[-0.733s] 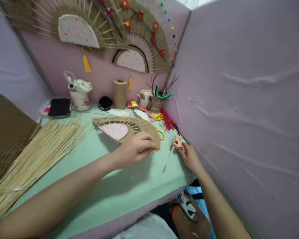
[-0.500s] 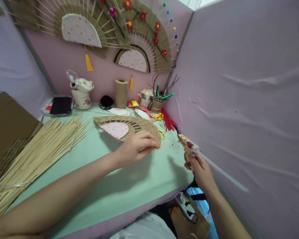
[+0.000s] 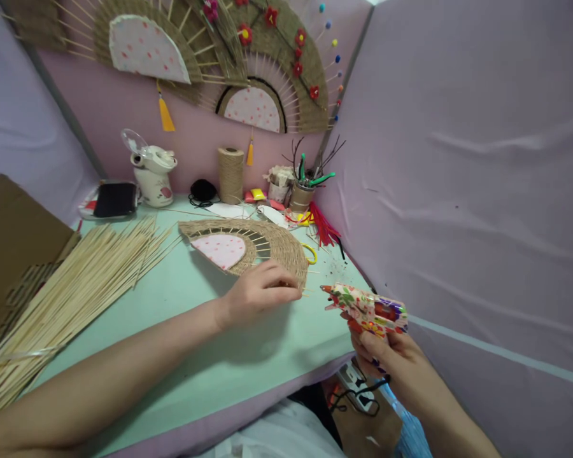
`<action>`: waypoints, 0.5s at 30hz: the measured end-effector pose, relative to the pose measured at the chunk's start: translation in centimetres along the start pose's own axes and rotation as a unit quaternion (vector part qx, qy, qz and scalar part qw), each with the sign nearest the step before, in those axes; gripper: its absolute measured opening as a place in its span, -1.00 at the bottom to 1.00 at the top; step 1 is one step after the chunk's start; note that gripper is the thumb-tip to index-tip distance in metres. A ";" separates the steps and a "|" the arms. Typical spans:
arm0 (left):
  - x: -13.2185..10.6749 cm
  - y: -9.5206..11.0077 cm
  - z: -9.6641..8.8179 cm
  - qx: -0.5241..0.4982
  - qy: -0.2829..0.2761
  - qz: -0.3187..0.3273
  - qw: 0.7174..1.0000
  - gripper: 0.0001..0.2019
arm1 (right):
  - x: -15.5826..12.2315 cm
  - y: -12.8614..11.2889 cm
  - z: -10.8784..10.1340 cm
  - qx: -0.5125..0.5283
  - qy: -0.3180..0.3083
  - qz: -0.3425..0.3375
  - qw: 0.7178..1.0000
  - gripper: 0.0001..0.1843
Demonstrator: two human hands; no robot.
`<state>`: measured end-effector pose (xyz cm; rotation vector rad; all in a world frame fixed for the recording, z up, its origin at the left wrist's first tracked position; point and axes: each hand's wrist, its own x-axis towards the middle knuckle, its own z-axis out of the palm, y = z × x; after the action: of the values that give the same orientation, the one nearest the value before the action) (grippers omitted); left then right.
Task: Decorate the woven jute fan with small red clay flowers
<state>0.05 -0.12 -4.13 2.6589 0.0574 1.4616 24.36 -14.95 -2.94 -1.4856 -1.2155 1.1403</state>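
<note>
A half-round woven jute fan (image 3: 267, 238) with a pink dotted centre lies on the mint green table (image 3: 181, 299). My left hand (image 3: 258, 292) rests on its near right edge, fingers pinched on the rim and the stick ends there. My right hand (image 3: 386, 356) is wrapped round the handle of a glue gun (image 3: 367, 308) with a flowered pattern. The gun is held above the table's right front corner, its nozzle pointing left towards the fan edge, a short gap away.
A big bundle of thin bamboo sticks (image 3: 71, 286) lies at the left, beside brown cardboard (image 3: 14, 229). At the back stand a jute spool (image 3: 230, 175), a white appliance (image 3: 151, 175), a cup with pliers (image 3: 302, 194) and red tassels (image 3: 325, 230). Finished fans hang on the wall (image 3: 262, 57).
My right hand picked the glue gun up from the table's right edge, lifted it and turned its nozzle to the left. My left hand stayed on the fan's edge.
</note>
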 end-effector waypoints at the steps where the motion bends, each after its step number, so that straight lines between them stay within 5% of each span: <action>1: -0.4 0.1 0.1 0.007 -0.008 0.005 1.000 -0.82 | -0.2 -0.2 0.1 -0.001 -0.019 0.025 1.000 -0.46; 4: -1.3 0.5 0.1 0.028 -0.026 0.034 0.999 -0.86 | -0.8 -0.5 0.4 -0.023 -0.050 0.068 0.996 -0.46; 8: -2.1 0.7 -0.1 0.049 -0.040 0.071 0.995 -0.87 | -1.3 -0.2 0.6 -0.070 -0.063 0.053 0.994 -0.58; 15: -2.5 0.7 0.2 0.066 -0.035 0.106 0.992 -0.85 | -1.4 -0.8 0.2 -0.167 -0.093 0.038 0.981 -0.50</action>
<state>-1.16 -1.05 -6.30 2.8988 -0.1437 1.4682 23.92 -16.17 -2.01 -1.7157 -1.5491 1.1883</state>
